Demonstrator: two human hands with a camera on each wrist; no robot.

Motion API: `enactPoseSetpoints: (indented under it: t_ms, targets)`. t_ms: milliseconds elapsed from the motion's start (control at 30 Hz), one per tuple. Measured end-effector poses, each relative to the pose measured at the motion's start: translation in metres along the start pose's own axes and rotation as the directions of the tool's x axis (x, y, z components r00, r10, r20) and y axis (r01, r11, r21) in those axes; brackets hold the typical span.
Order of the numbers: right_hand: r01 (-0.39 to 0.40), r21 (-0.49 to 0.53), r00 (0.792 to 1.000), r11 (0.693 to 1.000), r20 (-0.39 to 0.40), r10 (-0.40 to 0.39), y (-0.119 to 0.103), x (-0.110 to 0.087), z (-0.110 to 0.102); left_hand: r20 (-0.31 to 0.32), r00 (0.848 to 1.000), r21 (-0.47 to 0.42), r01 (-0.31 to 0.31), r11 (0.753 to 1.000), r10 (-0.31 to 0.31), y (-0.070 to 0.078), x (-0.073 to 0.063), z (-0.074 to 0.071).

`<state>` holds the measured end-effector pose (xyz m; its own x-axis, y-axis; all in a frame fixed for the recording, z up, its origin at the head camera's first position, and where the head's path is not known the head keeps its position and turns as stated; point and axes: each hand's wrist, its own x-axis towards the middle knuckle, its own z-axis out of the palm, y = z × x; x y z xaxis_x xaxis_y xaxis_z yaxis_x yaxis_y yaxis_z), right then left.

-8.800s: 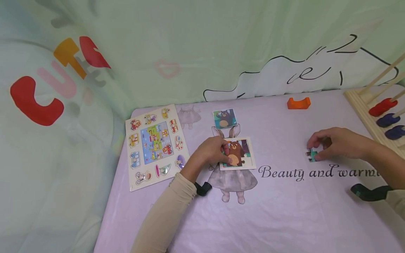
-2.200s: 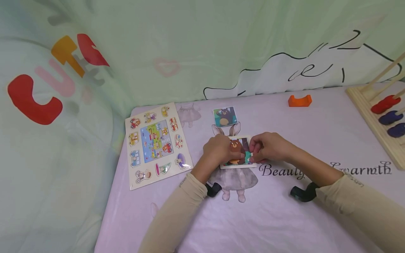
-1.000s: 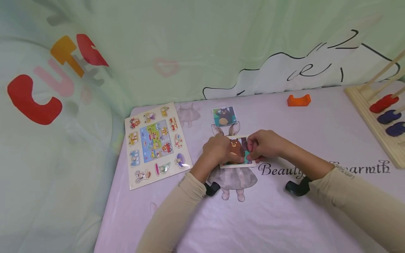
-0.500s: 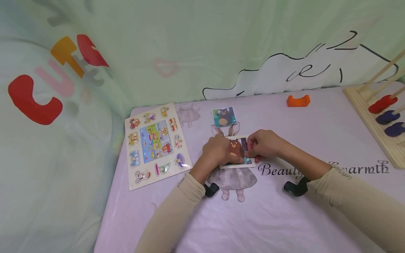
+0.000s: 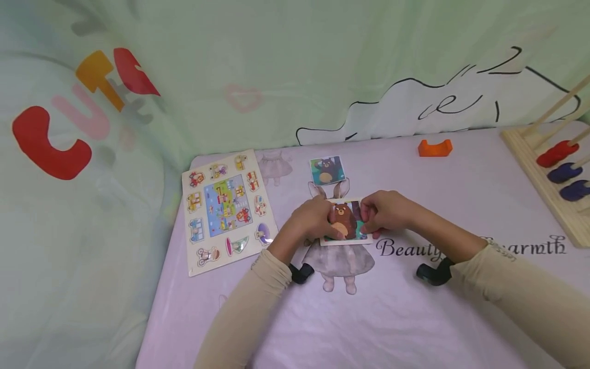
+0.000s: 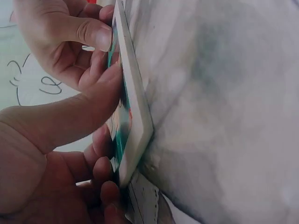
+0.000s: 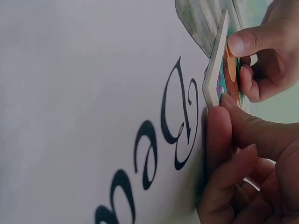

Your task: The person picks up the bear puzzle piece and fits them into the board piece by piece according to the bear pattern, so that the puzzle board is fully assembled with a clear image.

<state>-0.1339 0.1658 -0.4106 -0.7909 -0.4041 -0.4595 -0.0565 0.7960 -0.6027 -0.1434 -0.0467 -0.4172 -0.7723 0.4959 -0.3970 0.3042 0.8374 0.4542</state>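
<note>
A small jigsaw puzzle (image 5: 343, 212) of a brown bear, in a pale frame, lies on the cloth between both hands. My left hand (image 5: 313, 218) grips its left side, the thumb on the bear's belly and the fingertips along the edge in the left wrist view. At the right edge, my right hand (image 5: 389, 210) pinches the puzzle, its thumb over the green lower right piece. The right wrist view shows that thumb on the puzzle's corner (image 7: 215, 88) with the forefinger against the side. Behind the puzzle lies a square bear picture card (image 5: 327, 170).
A wooden peg puzzle board (image 5: 265, 256) with vehicle pieces lies to the left. An orange block (image 5: 435, 148) with a curved notch sits at the back. A wooden frame (image 5: 530, 174) with rods and coloured beads stands at the right edge. Fabric walls (image 5: 286, 61) border the table.
Earlier my right hand held a loose green piece off to the right; that piece now sits in the puzzle's lower right corner. Lately my left thumb slid left, uncovering more of the bear.
</note>
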Motion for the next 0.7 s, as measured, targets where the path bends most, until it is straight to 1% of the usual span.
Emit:
enactPoseSetpoints:
  t_ms: [100, 200, 267, 400, 500, 600, 700]
  targets:
    - [0.000, -0.011, 1.000, 1.000, -0.010, 0.000, 0.001, 0.000, 0.001, 0.000, 1.000, 0.001, 0.002, 1.000, -0.002, 0.000, 0.000, 0.000]
    - [-0.010, -0.017, 1.000, 1.000, -0.020, 0.010, 0.001, -0.002, 0.001, -0.011, 1.000, 0.003, 0.011, 1.000, -0.011, 0.002, -0.002, 0.001]
    - [-0.018, -0.015, 1.000, 1.000, -0.026, 0.017, 0.000, -0.003, 0.001, -0.022, 1.000, 0.011, 0.006, 1.000, -0.006, 0.002, -0.003, 0.001]
    - [-0.015, -0.021, 0.999, 1.000, -0.051, 0.014, 0.001, -0.005, 0.002, -0.054, 0.998, 0.035, -0.024, 0.999, 0.026, 0.003, -0.007, 0.001]
    - [-0.002, -0.028, 0.998, 1.000, -0.068, 0.000, 0.004, -0.007, 0.004, -0.066, 0.997, 0.046, -0.043, 0.998, 0.046, 0.004, -0.011, 0.001]
    - [0.024, -0.018, 0.997, 1.000, -0.074, -0.025, 0.008, -0.009, 0.005, -0.055, 0.996, 0.027, -0.064, 0.998, 0.065, 0.001, -0.012, 0.002]
    - [0.047, -0.004, 0.994, 0.999, -0.097, -0.047, 0.011, -0.013, 0.003, -0.040, 0.994, -0.012, -0.102, 0.995, 0.101, -0.007, -0.012, 0.004]
